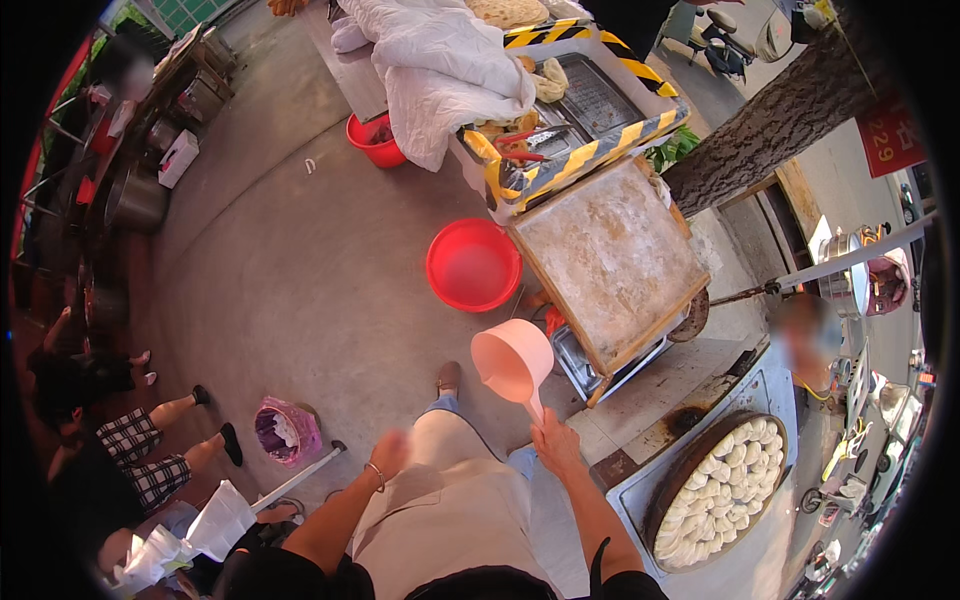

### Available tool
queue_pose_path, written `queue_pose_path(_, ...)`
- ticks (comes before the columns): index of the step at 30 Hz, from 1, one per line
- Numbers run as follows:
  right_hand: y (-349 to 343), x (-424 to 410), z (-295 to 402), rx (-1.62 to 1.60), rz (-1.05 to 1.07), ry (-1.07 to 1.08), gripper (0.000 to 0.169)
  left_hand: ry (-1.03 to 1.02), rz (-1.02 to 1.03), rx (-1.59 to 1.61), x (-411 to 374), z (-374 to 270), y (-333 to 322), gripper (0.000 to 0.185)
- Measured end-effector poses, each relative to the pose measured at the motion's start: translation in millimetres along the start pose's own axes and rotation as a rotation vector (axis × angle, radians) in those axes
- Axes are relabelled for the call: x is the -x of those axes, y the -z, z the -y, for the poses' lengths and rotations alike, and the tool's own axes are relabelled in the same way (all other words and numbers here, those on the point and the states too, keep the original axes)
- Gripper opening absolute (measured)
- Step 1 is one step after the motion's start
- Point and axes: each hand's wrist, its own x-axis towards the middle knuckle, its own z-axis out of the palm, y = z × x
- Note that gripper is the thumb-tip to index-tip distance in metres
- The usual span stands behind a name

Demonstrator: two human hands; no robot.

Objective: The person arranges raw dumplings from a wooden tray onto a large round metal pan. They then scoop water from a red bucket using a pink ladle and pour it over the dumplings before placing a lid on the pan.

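My right hand (557, 442) grips the handle of a pink plastic dipper (514, 360), whose bowl faces up. My left hand (390, 454), with a bracelet at its wrist, hangs before the beige apron (450, 510); it is blurred and its fingers are hard to make out. Beyond the dipper a round red plastic basin (474, 264) stands on the floor. To the right of my right arm a large round pan (651, 517) holds many pale dumplings or buns, packed close together, on a stove top.
A floury wooden board (611, 255) lies beyond the stove. Behind it stands a tray stall edged with striped tape (600, 161), bearing flatbreads and red-handled tongs (521, 146). A pink-lined bin (287, 431) stands at left near seated people. A tree trunk (772, 112) leans at upper right.
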Motion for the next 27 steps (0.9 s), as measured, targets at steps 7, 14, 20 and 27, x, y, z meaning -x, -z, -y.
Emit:
queue_pose_path(7, -151, -343, 11, -0.267, 0.139, -0.113, 0.046, -0.072, 0.409, -0.211, -18, 10, -20, 0.03)
queue_pose_path(14, -218, -501, 18, 0.431, 0.168, -0.277, 0.038, -0.007, 0.354, -0.212, -38, 32, -25, 0.031)
queue_pose_path(20, -292, -538, -23, 0.281, 0.23, -0.303, 0.039, 0.34, 0.674, -0.108, -61, 44, -22, 0.057)
queue_pose_path(27, -234, -451, -20, -1.349, 0.339, -0.465, 0.022, -0.008, 0.346, -0.2, -61, 32, -26, 0.025)
